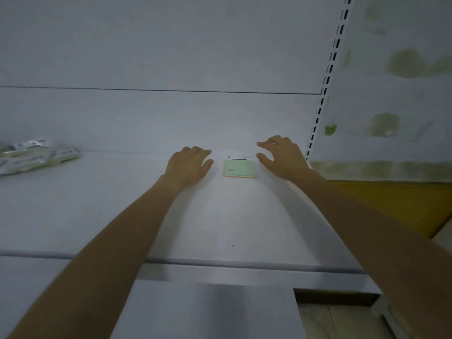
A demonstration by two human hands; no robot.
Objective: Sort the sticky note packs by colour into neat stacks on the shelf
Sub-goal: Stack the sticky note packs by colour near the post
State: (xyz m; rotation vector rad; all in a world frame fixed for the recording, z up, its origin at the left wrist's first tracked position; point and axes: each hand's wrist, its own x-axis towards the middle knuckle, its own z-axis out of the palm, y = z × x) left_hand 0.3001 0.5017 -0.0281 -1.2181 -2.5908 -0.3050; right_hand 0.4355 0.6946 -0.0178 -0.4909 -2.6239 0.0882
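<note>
A green-topped sticky note pack (239, 168) with an orange lower edge lies flat near the back of the white shelf (122, 211). My left hand (189, 165) rests on the shelf just left of the pack, fingers loosely curled, holding nothing. My right hand (281, 156) hovers just right of the pack with fingers spread and relaxed, apart from it. A heap of wrapped packs (34, 155) lies at the far left of the shelf.
The shelf's back panel (171, 45) rises behind the pack. A slotted upright (325, 89) stands at the right, with a stained wall (396, 94) beyond it. A lower shelf (208, 311) juts out below the front edge.
</note>
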